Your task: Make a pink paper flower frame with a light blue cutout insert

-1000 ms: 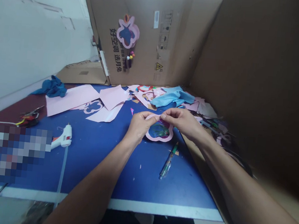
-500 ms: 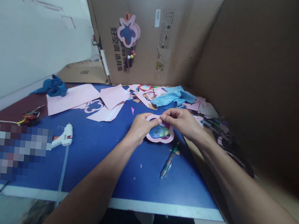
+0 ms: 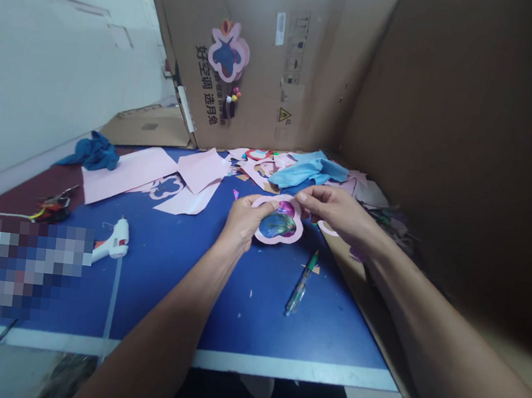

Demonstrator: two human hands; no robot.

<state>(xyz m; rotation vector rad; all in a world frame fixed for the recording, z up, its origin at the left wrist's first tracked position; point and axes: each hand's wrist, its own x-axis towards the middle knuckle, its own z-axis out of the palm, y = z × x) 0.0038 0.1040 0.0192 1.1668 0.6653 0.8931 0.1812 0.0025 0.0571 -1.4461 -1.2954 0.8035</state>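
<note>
A pink, scalloped paper flower frame with a shiny blue, green and magenta centre is held up over the blue table. My left hand grips its left side, thumb on the front and the other fingers behind. At the upper right edge, my right hand is closed, thumb and fingertips pinching the rim; some of its fingers are hidden. On the table below lies a clear pen with a green end, touching neither hand.
A white glue gun lies at the left with a glue stick trailing from it. Pink paper sheets, scraps and a light blue cloth spread along the back. Cardboard walls enclose the back and right, with a similar flower ornament hanging there.
The flower frame has moved slightly left and up, its face turned more toward me. My right hand has shifted from its top middle to its upper right edge, uncovering more of the centre.
</note>
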